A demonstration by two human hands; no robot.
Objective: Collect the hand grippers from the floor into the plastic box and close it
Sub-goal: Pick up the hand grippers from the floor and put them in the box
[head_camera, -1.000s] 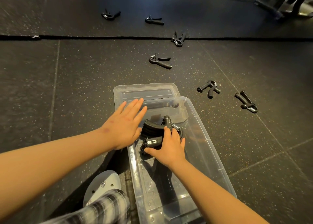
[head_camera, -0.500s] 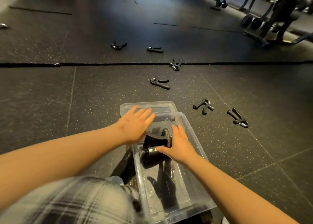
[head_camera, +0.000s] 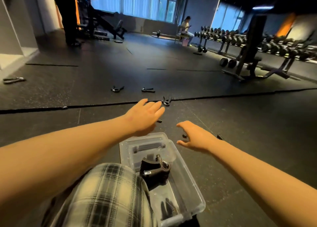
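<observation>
On the black rubber gym floor [head_camera: 240, 127], we see both hands stretched out low, past the clear plastic box [head_camera: 192, 187] that sits open beside a plaid-trousered knee [head_camera: 106, 192]. The left hand [head_camera: 145, 117] is flat, fingers straight and close together, holding nothing. The right hand [head_camera: 195, 137] is spread, fingers loosely curved, and also empty. The boxed gripper [head_camera: 154, 168] lies inside the box toward its far end, nearer to us than either hand and between the two forearms. The lid [head_camera: 127, 143] lies flat on the floor at the box's far end, just below the left wrist. Just beyond the left fingertips, on the seam between mats, lies the seam gripper [head_camera: 166, 101]. Farther off and to the left lie the middle gripper [head_camera: 148, 89] and the left gripper [head_camera: 117, 89], side by side but apart. A lone gripper [head_camera: 13, 80] lies at the far left edge. A dark tip [head_camera: 159, 121] shows from under the left hand and a dark piece [head_camera: 184, 136] from behind the right; we cannot tell what they are. Dumbbell racks [head_camera: 257, 43] line the far right wall.
</observation>
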